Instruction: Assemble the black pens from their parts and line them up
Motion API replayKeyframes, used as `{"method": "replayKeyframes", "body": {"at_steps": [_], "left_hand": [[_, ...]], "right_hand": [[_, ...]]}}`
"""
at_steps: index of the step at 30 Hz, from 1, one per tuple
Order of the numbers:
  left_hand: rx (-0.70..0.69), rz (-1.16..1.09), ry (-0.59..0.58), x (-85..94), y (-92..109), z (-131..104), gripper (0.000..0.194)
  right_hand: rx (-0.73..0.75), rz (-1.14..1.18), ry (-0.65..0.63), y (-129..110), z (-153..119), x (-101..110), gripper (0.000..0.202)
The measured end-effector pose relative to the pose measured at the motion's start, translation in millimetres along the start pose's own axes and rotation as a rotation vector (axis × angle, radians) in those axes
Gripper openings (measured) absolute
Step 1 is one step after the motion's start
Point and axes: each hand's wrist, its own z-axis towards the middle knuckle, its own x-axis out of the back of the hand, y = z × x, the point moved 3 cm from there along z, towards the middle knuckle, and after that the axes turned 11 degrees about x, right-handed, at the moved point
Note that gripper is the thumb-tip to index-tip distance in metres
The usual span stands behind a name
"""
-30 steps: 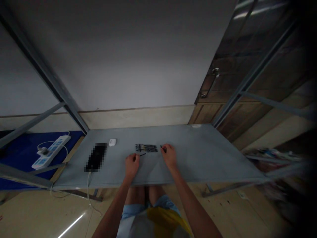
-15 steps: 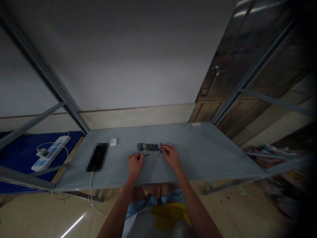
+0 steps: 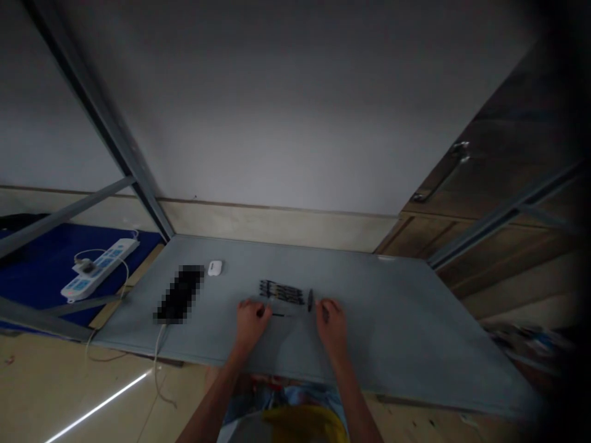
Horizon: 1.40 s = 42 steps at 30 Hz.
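In the head view my left hand (image 3: pixel 252 320) is closed in a pinch over the table, at the near end of a thin dark rod (image 3: pixel 278 315) that looks like a pen refill with a pale tip. Beyond it lies a row of several dark pens (image 3: pixel 281 291), side by side. A short dark piece (image 3: pixel 310 300), perhaps part of a pen, lies crosswise just right of the row. My right hand (image 3: pixel 331 320) is beside this piece, slightly apart from it, its fingers curled together; what they hold, if anything, is hidden.
On the grey table (image 3: pixel 392 332) a white earbud case (image 3: pixel 215 267) lies to the left, near a pixelated dark device (image 3: pixel 181 294) with a pale cable (image 3: pixel 159 363). A white power strip (image 3: pixel 99 271) rests on a blue surface beyond the left edge. Metal posts (image 3: pixel 138 178) rise at the back corners.
My right hand has drawn away to the right from the short dark piece, which stays on the table. My left hand keeps its pinch at the rod. The camera view has tilted.
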Motion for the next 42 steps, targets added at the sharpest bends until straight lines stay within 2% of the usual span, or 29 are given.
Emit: {"method": "replayKeyframes", "body": {"at_steps": [3,7,12,16,19,23,26,29,33,36,39,42], "left_hand": [[-0.016,0.026,0.0,-2.8,-1,0,0.036],[-0.043,0.037,0.025,-3.9,-2,-2,0.035],[-0.078,0.016,0.029,-1.4,-2,-2,0.038],[-0.055,-0.048,0.053,2.6,-2,-2,0.039],[-0.032,-0.1,0.063,4.9,-2,-2,0.04],[-0.025,-0.131,0.055,8.4,0,-2,0.045],[-0.011,-0.176,0.044,11.8,0,-4,0.05],[-0.026,-0.176,0.051,14.3,2,-9,0.052],[-0.07,-0.065,0.087,16.3,8,-17,0.052],[-0.097,0.018,0.135,18.9,12,-21,0.053],[-0.152,0.072,0.161,20.5,16,-24,0.053],[-0.206,0.108,0.16,19.7,20,-25,0.051]], "right_hand": [[-0.002,-0.022,0.011,3,2,-2,0.035],[0.038,-0.032,-0.1,-1,3,-4,0.032],[0.0,0.008,-0.143,-5,3,-3,0.029],[-0.01,0.163,-0.074,-5,4,1,0.03],[-0.053,0.178,0.01,-4,4,8,0.031],[-0.129,0.149,-0.034,-7,-2,13,0.037],[-0.158,0.249,-0.146,-17,-12,11,0.042],[-0.188,0.412,-0.187,-36,-25,4,0.046],[-0.21,0.636,-0.13,-63,-38,-10,0.056],[-0.163,0.537,-0.132,-77,-41,-17,0.052],[-0.167,0.402,-0.164,-80,-38,-19,0.046],[-0.151,0.42,-0.223,-80,-35,-19,0.046]]}}
